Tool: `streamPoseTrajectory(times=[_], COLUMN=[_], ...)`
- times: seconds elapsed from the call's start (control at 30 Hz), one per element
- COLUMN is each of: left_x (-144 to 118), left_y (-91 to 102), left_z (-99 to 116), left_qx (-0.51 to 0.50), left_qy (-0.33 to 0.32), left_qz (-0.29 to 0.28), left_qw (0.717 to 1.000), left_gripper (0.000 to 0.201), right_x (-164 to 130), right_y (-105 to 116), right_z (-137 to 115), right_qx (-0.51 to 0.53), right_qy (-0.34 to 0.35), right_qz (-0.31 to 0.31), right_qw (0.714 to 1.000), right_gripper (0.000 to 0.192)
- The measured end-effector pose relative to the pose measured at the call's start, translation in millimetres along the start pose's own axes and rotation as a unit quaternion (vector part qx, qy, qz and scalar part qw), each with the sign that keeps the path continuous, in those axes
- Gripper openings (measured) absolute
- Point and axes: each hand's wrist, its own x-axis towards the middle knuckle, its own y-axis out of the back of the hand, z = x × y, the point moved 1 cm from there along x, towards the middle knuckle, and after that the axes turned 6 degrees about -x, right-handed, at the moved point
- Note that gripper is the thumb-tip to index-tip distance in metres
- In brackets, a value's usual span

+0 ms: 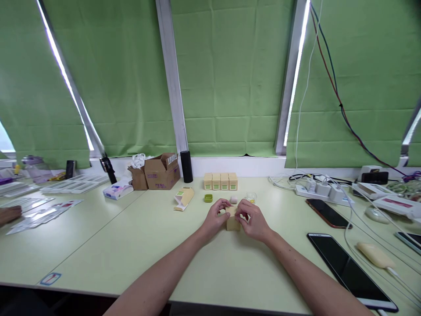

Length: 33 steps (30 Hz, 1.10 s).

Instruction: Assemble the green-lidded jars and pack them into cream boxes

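A small beige carton (233, 224) stands on the pale green table (138, 237), held between both hands. My left hand (215, 218) grips its left side and top flap. My right hand (252, 219) pinches the flap from the right. Just behind the hands lie a small green lid (208, 198), a pinkish piece (233, 200) and a clear little container (251, 197). Farther back, several matching beige cartons (220, 181) stand in a row. An opened flat carton (184, 198) lies to the left.
A brown cardboard box (162, 171) and a black cylinder (186, 166) stand by the window sill. A tablet (348, 270), two phones (326, 212), a power strip (324, 190) with cables and a mouse (375, 213) fill the right side. Another person's hand (9, 214) rests at far left.
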Motion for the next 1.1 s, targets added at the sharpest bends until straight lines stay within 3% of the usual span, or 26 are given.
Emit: streamPoseTrajectory(times=[0.13, 0.3, 0.43, 0.57, 0.67, 0.77, 0.87, 0.97, 1.1], left_x=[0.7, 4.7, 6.3, 6.2, 6.4, 6.9, 7.5, 8.0, 8.8], left_y=[1.7, 8.2, 9.0, 6.4, 5.9, 7.5, 10.1, 12.4, 14.3], left_z=[1.5, -1.0, -3.7, -5.1, -5.2, -5.4, -6.2, -8.5, -14.1], left_qx=[-0.008, 0.009, 0.005, -0.009, 0.005, 0.031, 0.061, 0.098, 0.137], left_qy=[0.014, 0.02, 0.024, 0.039, 0.039, 0.043, 0.045, 0.063, 0.101], left_qz=[0.021, 0.113, 0.108, 0.084, 0.088, 0.104, 0.129, 0.154, 0.149], left_qw=[1.0, 0.993, 0.994, 0.996, 0.995, 0.993, 0.989, 0.981, 0.974], left_gripper=[0.023, 0.021, 0.023, 0.029, 0.031, 0.031, 0.028, 0.021, 0.018], right_x=[2.0, 3.6, 3.2, 2.2, 3.0, 4.9, 5.4, 2.7, -2.1], right_y=[2.3, 4.0, 8.9, 11.9, 10.9, 9.0, 6.9, 2.9, -2.3], right_z=[7.4, 23.8, 14.3, -4.6, -7.5, 1.9, 17.3, 31.1, 40.2], right_qx=[-0.047, -0.123, -0.052, -0.042, -0.064, -0.099, -0.163, -0.205, -0.206], right_qy=[-0.046, -0.179, -0.132, -0.056, -0.051, -0.102, -0.2, -0.273, -0.283], right_qz=[-0.014, 0.009, -0.019, -0.069, -0.079, -0.059, -0.043, -0.104, -0.148], right_qw=[0.998, 0.976, 0.99, 0.995, 0.994, 0.988, 0.965, 0.934, 0.925], right_gripper=[0.026, 0.03, 0.027, 0.046, 0.053, 0.051, 0.046, 0.038, 0.023])
